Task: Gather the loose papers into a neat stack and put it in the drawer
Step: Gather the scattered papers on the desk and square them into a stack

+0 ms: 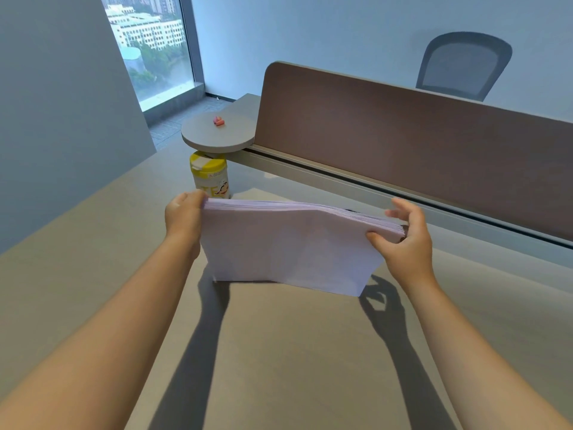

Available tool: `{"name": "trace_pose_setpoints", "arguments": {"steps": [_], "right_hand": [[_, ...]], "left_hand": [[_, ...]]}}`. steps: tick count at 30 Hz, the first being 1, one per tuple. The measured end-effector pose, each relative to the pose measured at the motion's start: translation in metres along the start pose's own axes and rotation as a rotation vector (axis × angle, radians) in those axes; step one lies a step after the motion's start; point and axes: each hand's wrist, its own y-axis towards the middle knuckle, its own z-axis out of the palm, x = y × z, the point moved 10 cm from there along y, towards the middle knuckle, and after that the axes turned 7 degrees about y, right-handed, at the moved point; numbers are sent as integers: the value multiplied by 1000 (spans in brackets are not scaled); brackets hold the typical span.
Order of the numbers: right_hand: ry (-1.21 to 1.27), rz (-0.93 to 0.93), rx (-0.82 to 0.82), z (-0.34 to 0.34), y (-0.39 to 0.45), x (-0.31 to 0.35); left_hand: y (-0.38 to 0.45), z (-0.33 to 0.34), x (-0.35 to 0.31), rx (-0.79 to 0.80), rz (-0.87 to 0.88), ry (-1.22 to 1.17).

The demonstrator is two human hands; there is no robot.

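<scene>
A thick stack of white papers (288, 243) stands on its long edge on the desk (279, 352), leaning toward me, its lower edge touching the desk surface. My left hand (183, 218) grips the stack's upper left corner. My right hand (406, 240) holds the upper right end, thumb on the front sheet and fingers spread behind the edge. A sheet at the front sticks out lower on the right than the others. No drawer is in view.
A yellow canister (210, 175) with a white lid stands just behind the stack's left end. Above it a round grey shelf (217, 135) carries a small pink object (218, 121). A brown divider panel (403, 141) runs along the desk's far side, with a chair (462, 66) behind it.
</scene>
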Motion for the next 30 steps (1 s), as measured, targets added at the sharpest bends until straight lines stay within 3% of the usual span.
{"name": "trace_pose_setpoints", "arguments": {"steps": [5,11,21,25,30], "right_hand": [[171,209,77,10,2,-31],[251,219,4,8,8,-30],[288,287,-69,10,18,-39],[297,326,-82,11,19,-40],[329,235,-90,15,21,-22]], "left_hand": [[-5,4,-3,52,46,-40],[-6,17,-6,273,198,34],[-5,28,13,420,247,320],[7,24,14,327,198,212],[11,24,10,248,128,53]]}}
